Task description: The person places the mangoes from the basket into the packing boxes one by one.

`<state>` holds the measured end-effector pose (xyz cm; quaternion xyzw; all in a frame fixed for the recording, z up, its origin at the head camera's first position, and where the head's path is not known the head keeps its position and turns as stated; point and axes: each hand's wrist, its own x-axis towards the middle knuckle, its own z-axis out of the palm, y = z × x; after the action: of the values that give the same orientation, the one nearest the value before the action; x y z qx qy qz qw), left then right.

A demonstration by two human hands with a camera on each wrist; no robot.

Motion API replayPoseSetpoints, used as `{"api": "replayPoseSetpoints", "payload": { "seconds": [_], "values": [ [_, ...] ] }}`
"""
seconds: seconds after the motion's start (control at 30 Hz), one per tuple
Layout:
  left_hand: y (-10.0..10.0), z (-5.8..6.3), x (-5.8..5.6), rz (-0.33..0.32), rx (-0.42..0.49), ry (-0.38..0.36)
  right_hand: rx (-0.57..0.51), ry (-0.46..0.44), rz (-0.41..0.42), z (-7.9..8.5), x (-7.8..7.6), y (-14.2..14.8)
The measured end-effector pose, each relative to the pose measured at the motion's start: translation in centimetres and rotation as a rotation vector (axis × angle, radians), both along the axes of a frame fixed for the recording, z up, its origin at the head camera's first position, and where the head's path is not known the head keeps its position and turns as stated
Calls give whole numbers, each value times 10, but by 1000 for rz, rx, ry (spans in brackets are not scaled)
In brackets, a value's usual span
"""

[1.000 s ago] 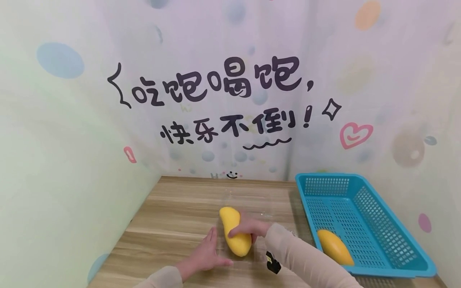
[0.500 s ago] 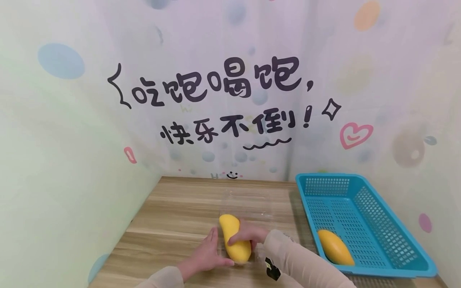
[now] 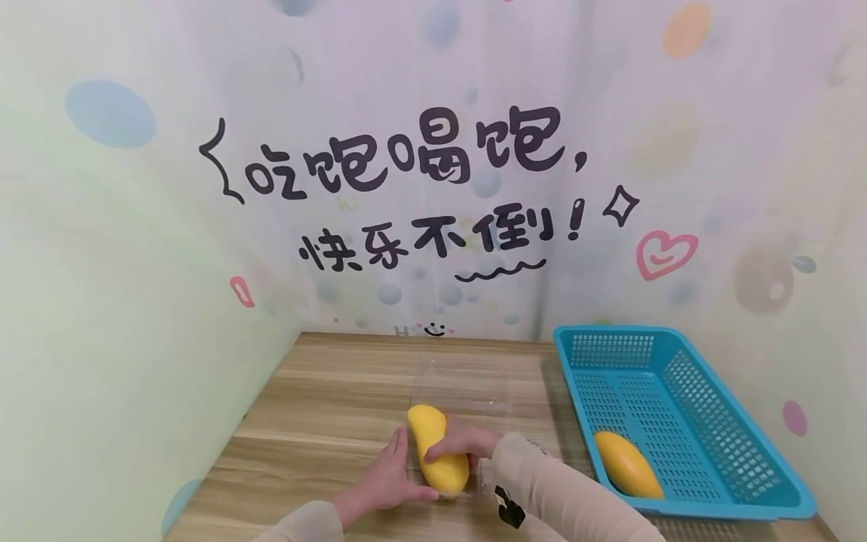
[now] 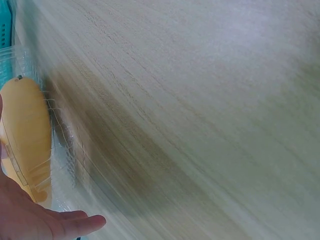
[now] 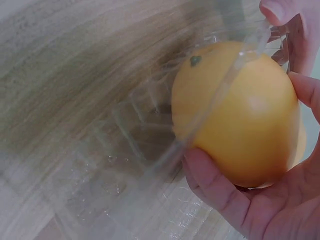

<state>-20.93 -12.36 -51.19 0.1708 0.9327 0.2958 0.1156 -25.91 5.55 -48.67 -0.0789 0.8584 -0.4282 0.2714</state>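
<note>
A yellow mango [image 3: 448, 473] lies in the near part of a clear plastic box [image 3: 460, 369], gripped by my right hand [image 3: 466, 441]. In the head view my right thumb crosses its top. The right wrist view shows fingers curled round the mango [image 5: 250, 115], with its dark stem end facing the camera. My left hand [image 3: 382, 480] is at the box's near left corner, fingers straight and thumb stretched out toward the mango's near end. From the left wrist camera, the mango [image 4: 27, 125] appears within the ribbed plastic wall, beside my left hand [image 4: 35, 217].
A blue perforated basket [image 3: 752, 444] stands to the right, holding another orange-yellow mango [image 3: 628, 465] at its near left. A small black piece [image 3: 509, 507] shows beside my right sleeve. The wooden table [image 3: 305, 406] meets a printed curtain [image 3: 406, 301] at the back.
My right hand has brought the mango slightly toward me and down into the box, mostly during the first half second. My left hand has stayed nearly in place.
</note>
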Motion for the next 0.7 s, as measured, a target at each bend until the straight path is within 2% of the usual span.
{"api": "replayPoseSetpoints", "payload": {
  "seconds": [0.3,0.5,0.7],
  "values": [
    [-1,-1,1,0,-6,25,27,-35,-36,0,1,-3],
    [-2,-1,1,-11,-6,21,-16,-84,-44,-4,0,-2],
    [-2,-3,-1,-11,-14,28,51,-89,-31,-3,-2,-2]
  ]
}}
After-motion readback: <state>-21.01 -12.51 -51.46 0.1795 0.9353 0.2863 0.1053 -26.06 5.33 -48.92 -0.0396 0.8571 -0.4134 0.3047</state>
